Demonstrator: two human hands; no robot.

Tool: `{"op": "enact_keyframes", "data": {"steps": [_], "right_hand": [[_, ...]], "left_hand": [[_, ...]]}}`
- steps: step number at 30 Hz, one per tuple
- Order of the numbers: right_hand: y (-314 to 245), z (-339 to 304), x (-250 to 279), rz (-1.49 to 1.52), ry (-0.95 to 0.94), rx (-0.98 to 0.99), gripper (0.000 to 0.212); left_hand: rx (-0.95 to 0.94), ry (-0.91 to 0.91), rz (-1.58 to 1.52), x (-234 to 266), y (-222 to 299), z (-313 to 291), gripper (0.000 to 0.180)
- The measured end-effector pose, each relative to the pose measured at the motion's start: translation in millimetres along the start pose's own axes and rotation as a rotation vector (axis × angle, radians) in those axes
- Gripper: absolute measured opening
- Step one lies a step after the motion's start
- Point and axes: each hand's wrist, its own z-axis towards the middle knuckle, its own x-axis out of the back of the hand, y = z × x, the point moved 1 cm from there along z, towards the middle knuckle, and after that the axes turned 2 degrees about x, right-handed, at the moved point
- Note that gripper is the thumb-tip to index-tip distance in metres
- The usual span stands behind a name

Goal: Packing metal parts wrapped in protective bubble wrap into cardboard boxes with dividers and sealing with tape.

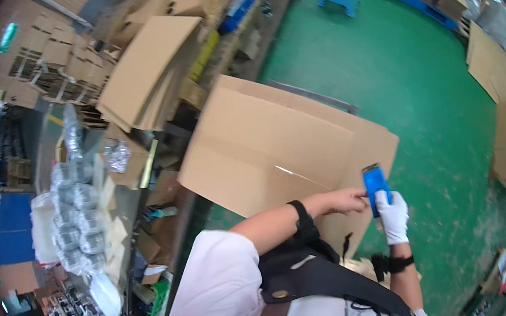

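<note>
the right hand [394, 216] grips a blue tool [375, 186], seemingly readying it, left hand [346, 201] beside, hold unclear; next likely calls for steadiness.

no legible text or numbers

A white short-sleeved shirt [205, 294] spread across the lower centre of the frame, under 1 wide black strap [323, 284] with 1 brass-coloured stud [279, 295]. 2 black bands [302, 215] ringed the forearms [271, 228]; 1 white glove [395, 220] covered the right hand [393, 214].
</note>
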Motion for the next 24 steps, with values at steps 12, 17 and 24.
{"op": "enact_keyframes", "data": {"steps": [12, 17, 24], "right_hand": [[-47, -33, -110, -0.022, 0.207, 0.646, 0.041], [77, -57, -187, 0.232, 0.056, -0.229, 0.040], [106, -119, -228, 0.707, 0.214, -0.710, 0.052]], "left_hand": [[-0.514, 1.661, 0.559, 244, 115, -399, 0.054], [0.087, 1.810, 1.409, 458, 85, -639, 0.049], [-0.238, 1.020, 0.635, 374, 50, -312, 0.064]]}}
